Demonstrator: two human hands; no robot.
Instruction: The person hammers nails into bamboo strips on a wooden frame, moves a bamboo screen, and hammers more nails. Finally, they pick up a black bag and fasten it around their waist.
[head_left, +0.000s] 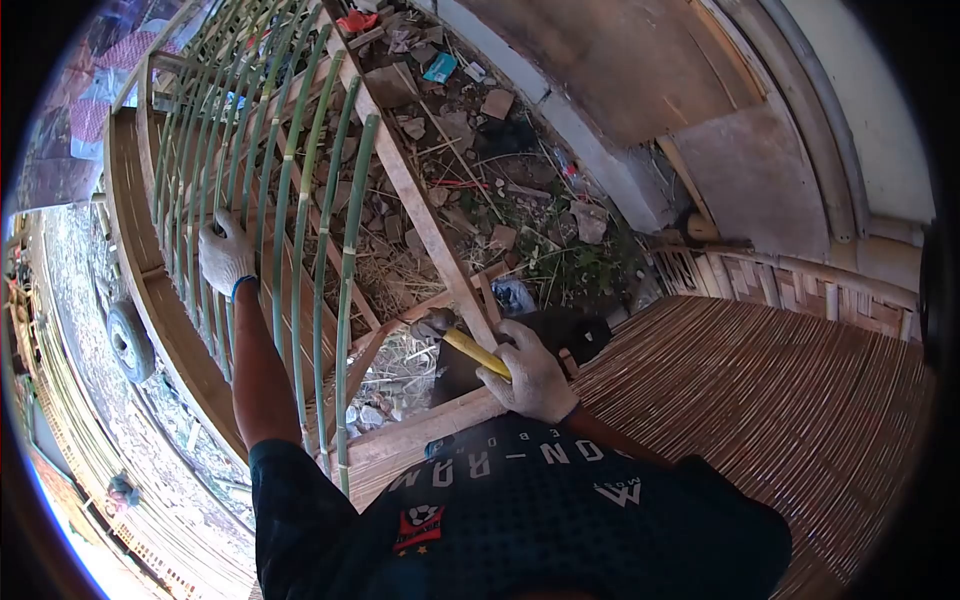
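Note:
Green bamboo strips (347, 265) lie side by side across a wooden frame (412, 200). My left hand (228, 255), in a pale knit glove with a blue cuff, rests on the strips at the left; its fingers are bent around or onto one, and what they hold is too small to make out. My right hand (530, 372), also gloved, is wrapped round the yellow handle of a hammer (470, 350). The hammer's head points left, close to the lower end of the frame's long beam.
Rubble and litter (500, 237) cover the ground beyond the frame. A slatted bamboo surface (740, 400) lies at the right, beside a woven bamboo wall (800, 284). At the left are a long plank (160, 315) and a tire (130, 342).

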